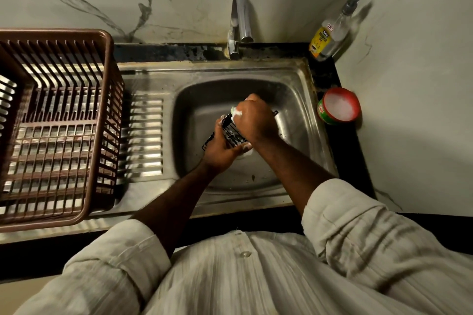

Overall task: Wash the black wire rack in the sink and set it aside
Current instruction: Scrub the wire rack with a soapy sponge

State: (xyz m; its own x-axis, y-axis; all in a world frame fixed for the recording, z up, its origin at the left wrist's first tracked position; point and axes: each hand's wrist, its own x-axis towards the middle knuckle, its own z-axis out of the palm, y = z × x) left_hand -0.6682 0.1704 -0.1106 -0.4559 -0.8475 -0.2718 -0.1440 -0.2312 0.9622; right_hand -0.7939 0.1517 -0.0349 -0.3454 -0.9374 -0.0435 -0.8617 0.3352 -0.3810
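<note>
Between the fingers the rack is thin black wire, matt, and the sponge is soft and foamy. Below them the sink is brushed steel with a dull sheen. Beyond them the tap is polished chrome. Left of them the basket is glossy brown plastic.

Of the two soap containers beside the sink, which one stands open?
The round red-rimmed tub, showing white soap from above; the clear gel bottle in the corner is capped with a pump.
</note>
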